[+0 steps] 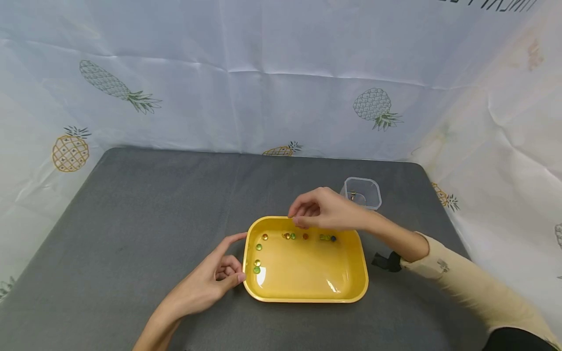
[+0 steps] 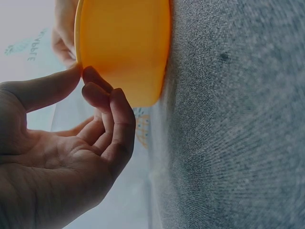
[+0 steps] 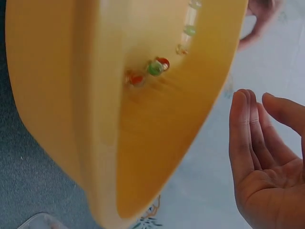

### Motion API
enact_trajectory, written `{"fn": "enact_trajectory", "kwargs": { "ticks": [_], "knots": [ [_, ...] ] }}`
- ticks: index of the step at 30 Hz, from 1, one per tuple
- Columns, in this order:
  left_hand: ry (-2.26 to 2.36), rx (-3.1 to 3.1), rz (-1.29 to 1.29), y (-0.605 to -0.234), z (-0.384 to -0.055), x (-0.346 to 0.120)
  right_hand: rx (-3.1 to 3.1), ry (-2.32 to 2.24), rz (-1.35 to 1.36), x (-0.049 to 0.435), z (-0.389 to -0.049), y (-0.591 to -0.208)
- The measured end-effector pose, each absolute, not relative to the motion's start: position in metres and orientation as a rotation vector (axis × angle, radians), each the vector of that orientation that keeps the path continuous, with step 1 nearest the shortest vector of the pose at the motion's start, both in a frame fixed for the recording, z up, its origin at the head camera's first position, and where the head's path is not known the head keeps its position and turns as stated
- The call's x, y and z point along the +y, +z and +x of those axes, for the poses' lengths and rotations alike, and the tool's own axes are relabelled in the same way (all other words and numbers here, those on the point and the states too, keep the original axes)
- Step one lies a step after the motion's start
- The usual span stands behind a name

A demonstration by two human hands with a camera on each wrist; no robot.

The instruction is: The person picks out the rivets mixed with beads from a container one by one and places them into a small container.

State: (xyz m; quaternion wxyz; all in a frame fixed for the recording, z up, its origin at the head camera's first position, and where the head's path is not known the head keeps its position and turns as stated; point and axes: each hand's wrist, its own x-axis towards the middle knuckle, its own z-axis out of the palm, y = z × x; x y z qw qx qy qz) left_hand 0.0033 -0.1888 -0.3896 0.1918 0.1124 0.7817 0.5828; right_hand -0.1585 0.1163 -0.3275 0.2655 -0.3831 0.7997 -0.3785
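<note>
A yellow tray [image 1: 303, 298] holds several small glass marbles in green, amber, orange and dark blue. Some, such as a green marble [image 1: 256, 269], line its left side; others, like the dark blue marble [image 1: 333, 239], run along the far side. At the tray's left edge, my left hand [image 1: 206, 280] touches the rim with thumb and extended index finger, its other fingers bent. My right hand [image 1: 327, 209] hovers over the far rim, palm down. In the right wrist view, a gap shows between its thumb and straight fingers, with nothing visible there.
A clear plastic box [image 1: 371, 192] with a few small gold-coloured pieces stands behind the right wrist. Everything rests on a dark grey cloth-covered table [image 1: 153, 214]. White pineapple-print sheets [image 1: 263, 97] hang at the back and sides.
</note>
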Motion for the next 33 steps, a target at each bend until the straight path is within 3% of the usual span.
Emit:
{"fn": "enact_trajectory", "kwargs": {
  "ticks": [33],
  "knots": [
    [1.645, 2.181, 0.324, -0.389, 0.004, -0.189, 2.184, -0.854, -1.094, 0.086, -0.152, -0.346]
  ]
}}
